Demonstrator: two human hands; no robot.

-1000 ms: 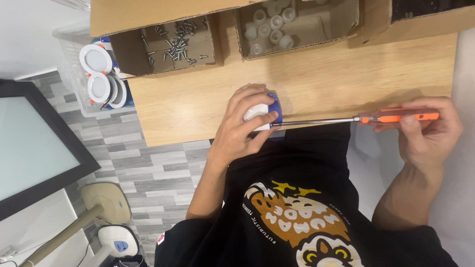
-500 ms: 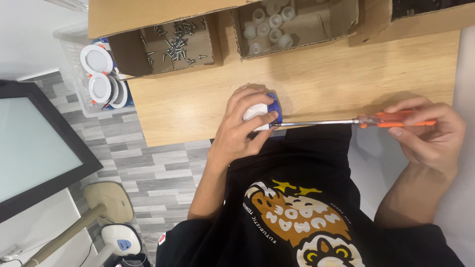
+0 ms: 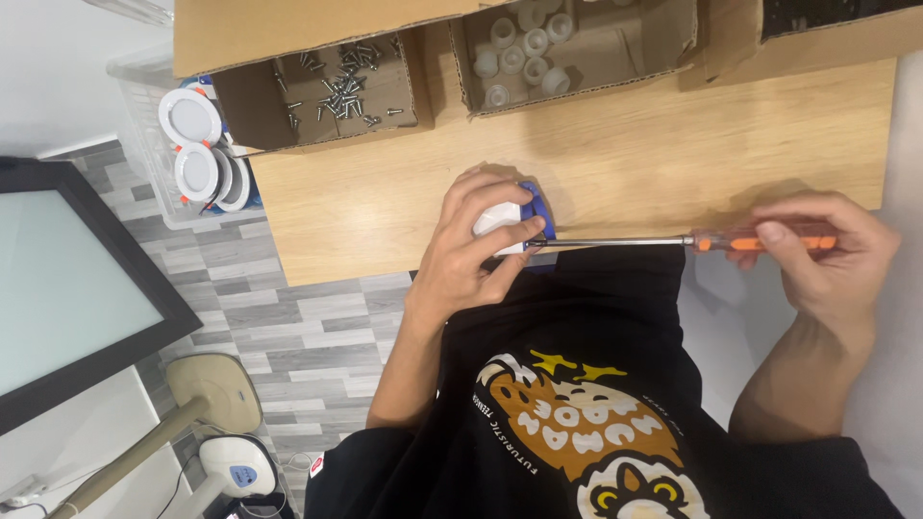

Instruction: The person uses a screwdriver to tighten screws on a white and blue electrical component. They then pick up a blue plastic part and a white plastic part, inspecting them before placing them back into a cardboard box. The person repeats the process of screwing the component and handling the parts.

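My left hand grips the white-and-blue fitting at the table edge; my right hand is closed on the orange-handled screwdriver, best kept level, tip seated.

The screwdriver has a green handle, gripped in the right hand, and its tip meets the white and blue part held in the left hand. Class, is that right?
Not quite. The head view shows the screwdriver has an orange handle, not green. The rest stands: the right hand grips that handle, and the tip meets the white and blue part held in the left hand.
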